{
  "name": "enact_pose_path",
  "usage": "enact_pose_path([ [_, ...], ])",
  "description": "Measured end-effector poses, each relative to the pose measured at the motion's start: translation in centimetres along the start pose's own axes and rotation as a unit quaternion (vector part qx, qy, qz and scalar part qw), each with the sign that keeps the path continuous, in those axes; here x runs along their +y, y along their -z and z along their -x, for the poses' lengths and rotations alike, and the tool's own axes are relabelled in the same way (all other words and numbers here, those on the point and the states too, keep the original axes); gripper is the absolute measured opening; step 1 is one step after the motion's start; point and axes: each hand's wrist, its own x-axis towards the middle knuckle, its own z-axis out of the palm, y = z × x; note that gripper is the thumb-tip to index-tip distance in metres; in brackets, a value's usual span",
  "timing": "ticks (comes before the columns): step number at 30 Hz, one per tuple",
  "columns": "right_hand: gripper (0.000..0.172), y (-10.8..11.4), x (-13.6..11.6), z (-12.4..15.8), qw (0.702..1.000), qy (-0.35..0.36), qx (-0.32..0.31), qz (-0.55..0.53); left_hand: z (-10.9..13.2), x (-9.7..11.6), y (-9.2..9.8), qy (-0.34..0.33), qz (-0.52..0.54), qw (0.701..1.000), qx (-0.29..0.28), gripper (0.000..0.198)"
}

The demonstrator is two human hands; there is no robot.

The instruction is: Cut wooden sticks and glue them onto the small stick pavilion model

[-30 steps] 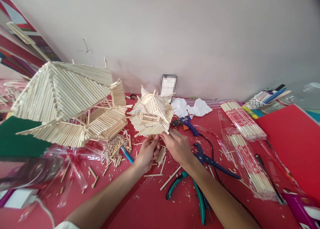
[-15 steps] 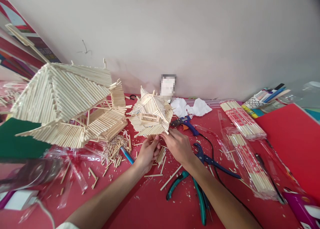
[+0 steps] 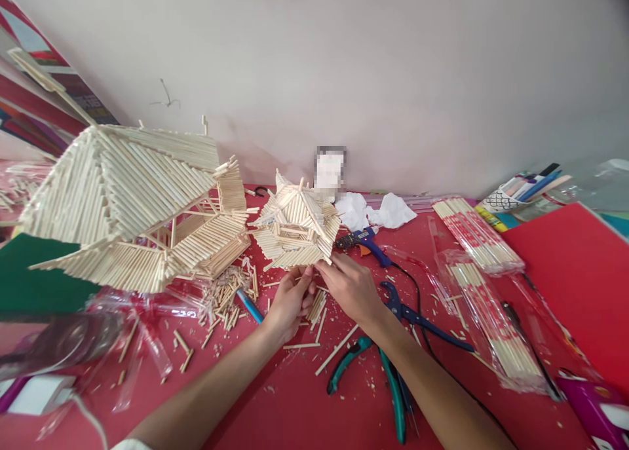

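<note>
A small model roof of pale wooden sticks (image 3: 296, 226) stands on the red table (image 3: 304, 404) in the middle. My left hand (image 3: 291, 300) is curled just below its front edge, fingertips pinched on what looks like a short stick I cannot make out clearly. My right hand (image 3: 350, 286) lies beside it, fingers bent, with fingertips touching the roof's lower right corner. A little heap of cut sticks (image 3: 317, 306) lies between the two hands.
A large stick-built house model (image 3: 132, 201) fills the left. A blue glue gun (image 3: 366, 242), blue cutters (image 3: 417, 316) and green pliers (image 3: 388, 378) lie right of my hands. Packets of sticks (image 3: 484, 286), a red sheet (image 3: 574, 280), crumpled tissue (image 3: 378, 211) and stick offcuts (image 3: 226, 299) surround them.
Hardly anything moved. Both hands stay at the small roof's front edge, with only slight finger shifts.
</note>
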Motion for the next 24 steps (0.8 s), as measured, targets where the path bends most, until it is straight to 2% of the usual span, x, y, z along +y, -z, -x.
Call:
enact_pose_path([
  [24,0.02,0.14,0.11,-0.03,1.0,0.001,0.008,-0.011,-0.06,0.03,0.0,0.002,0.005,1.0,0.004,0.054],
])
